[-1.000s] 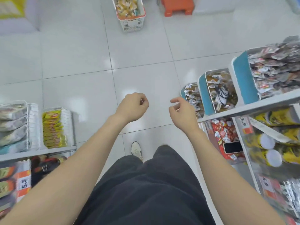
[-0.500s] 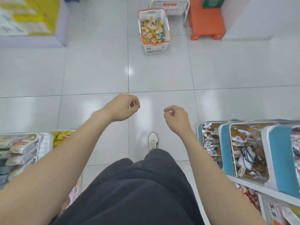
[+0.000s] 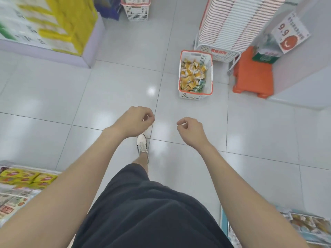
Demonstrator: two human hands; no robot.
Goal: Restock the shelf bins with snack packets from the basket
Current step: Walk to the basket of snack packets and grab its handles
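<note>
We judge the restocking to be mid-run, between loads. The basket (image 3: 193, 96) stands on the floor tiles (image 3: 111, 90) ahead and to our right, well apart from both hands, and it holds a deep heap of snack packets (image 3: 190, 76), so plenty is left to shelve. Our left hand (image 3: 134, 121) and right hand (image 3: 191, 131) hang in front of us with fingers loosely curled; neither grip holds anything. The next load has not yet been picked up. Only a corner of the shelf bins (image 3: 304, 225) shows at the lower right, with packets already in them; how full they are we cannot tell.

Counted: one loaded basket, its packets too many to count, mostly yellow-orange with a few green; one more basket (image 3: 137, 14) at the top edge; one tall stack of nested baskets (image 3: 238, 20); one orange stool (image 3: 253, 80); one shoe (image 3: 142, 145) in view.
</note>
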